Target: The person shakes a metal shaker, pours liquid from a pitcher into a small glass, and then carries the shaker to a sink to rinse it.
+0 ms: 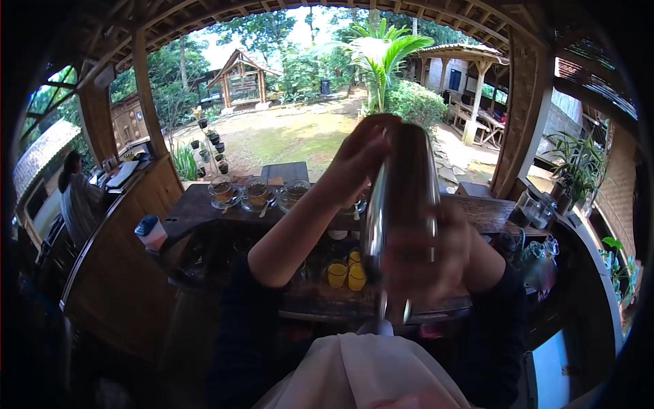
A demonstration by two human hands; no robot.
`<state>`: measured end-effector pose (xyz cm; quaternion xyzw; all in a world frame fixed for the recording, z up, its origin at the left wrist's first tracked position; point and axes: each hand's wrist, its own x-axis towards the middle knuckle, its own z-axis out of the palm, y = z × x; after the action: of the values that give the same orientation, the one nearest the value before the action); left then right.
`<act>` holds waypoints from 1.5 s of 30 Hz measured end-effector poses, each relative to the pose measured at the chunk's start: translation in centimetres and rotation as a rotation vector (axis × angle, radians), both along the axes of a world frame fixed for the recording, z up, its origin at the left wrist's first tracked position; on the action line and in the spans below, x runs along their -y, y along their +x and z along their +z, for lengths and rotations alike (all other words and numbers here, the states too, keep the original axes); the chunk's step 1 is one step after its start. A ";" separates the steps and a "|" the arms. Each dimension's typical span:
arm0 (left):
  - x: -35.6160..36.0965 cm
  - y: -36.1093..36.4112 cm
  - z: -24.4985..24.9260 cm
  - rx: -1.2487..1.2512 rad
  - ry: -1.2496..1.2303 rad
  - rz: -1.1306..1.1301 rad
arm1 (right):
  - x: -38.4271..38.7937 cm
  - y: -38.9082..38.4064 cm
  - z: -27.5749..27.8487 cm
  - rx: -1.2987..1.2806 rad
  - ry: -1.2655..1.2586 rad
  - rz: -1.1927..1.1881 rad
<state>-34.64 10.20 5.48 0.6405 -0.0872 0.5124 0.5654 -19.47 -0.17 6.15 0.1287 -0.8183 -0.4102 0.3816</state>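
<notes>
A tall shiny metal cylinder, like a shaker, stands almost upright close in front of me, blurred by motion; this metal cylinder [407, 174] is between both hands. My left hand [371, 146] is closed on its upper left side near the top. Lower down, my right hand [432, 255] wraps round its body, its fingers smeared. Behind my left forearm, glass cups [256, 194] with brown liquid stand on saucers with spoons. Below them, on a lower shelf, are several small yellow cups [356, 276].
The dark wooden counter [194, 204] curves round me. A lidded container [150, 232] sits at its left. Glass jars [534, 208] and a potted plant [578, 160] are at the right. A person [80, 198] is at the far left beside another counter.
</notes>
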 end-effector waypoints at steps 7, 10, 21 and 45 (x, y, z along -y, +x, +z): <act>0.1 -3.6 -0.6 -0.062 -0.491 0.068 | -4.1 -2.7 0.3 -0.239 -0.551 -0.088; 3.5 -4.2 -3.5 0.069 -0.210 -0.061 | 2.5 -4.5 -3.1 0.055 0.101 0.073; -3.8 -6.0 -6.6 0.059 -0.416 0.067 | -5.5 -6.3 -0.9 -0.257 -0.873 0.152; 0.7 -9.5 -7.5 0.249 -0.095 -0.009 | -2.7 -9.8 -4.8 -0.120 -0.042 0.564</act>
<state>-44.19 9.50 -2.06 0.5439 -0.1352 0.5889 0.5823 -29.23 2.53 1.39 0.3188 -0.7344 -0.2779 0.5308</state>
